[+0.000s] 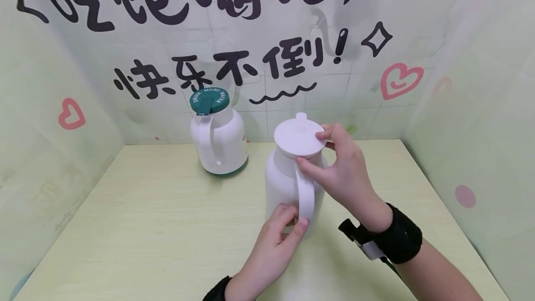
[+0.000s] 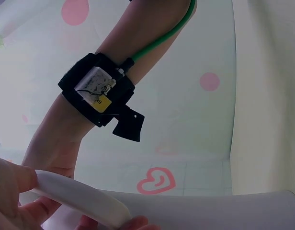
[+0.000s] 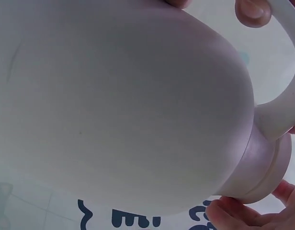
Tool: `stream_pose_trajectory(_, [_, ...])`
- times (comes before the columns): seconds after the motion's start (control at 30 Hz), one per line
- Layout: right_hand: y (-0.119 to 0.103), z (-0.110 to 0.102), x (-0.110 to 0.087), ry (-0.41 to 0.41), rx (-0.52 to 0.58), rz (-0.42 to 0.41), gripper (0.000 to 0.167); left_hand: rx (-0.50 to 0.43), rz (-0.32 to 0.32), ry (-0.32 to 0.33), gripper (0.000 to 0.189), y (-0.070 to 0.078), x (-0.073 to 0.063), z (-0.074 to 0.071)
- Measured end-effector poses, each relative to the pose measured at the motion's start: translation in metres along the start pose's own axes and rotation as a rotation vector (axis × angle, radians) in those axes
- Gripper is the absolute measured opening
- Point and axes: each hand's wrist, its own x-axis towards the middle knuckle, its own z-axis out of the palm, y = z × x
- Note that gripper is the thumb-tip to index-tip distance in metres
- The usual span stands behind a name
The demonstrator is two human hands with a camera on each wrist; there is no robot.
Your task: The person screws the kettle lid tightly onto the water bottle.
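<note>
A white thermos jug point(image 1: 280, 182) stands on the table, its handle point(image 1: 307, 194) toward me. The left hand point(image 1: 269, 250) grips the lower part of that handle, with the thumb on the right and fingers curled from the left. At the top, the right hand point(image 1: 349, 175) holds the round white lid point(image 1: 297, 137), thumb at the near edge and fingers at the right edge. In the left wrist view, the handle point(image 2: 80, 195) lies between the hand's fingers. The jug's smooth body point(image 3: 119, 105) fills most of the right wrist view.
A second white jug point(image 1: 221, 143) with a green lid point(image 1: 210, 101) and green base stands at the back left of the pale wooden table point(image 1: 146, 226). Printed curtains point(image 1: 175, 36) surround the back and sides. Black camera straps point(image 1: 403, 233) circle both wrists.
</note>
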Motion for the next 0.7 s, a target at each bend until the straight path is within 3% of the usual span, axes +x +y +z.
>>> stream_pose_trajectory(0.3, [-0.016, -0.001, -0.002, 0.006, -0.157, -0.002, 0.044, -0.001, 0.009, 0.005, 0.017, 0.001, 0.0, 0.0])
stream_pose_trajectory(0.53, [-0.031, -0.025, 0.007, -0.154, -0.314, 0.055, 0.048, -0.003, 0.016, 0.005, 0.017, 0.0, -0.001, 0.0])
stream_pose_trajectory(0.7, [-0.043, -0.048, 0.029, -0.304, -0.357, 0.061, 0.053, -0.002, 0.02, 0.006, 0.016, 0.0, -0.001, 0.0])
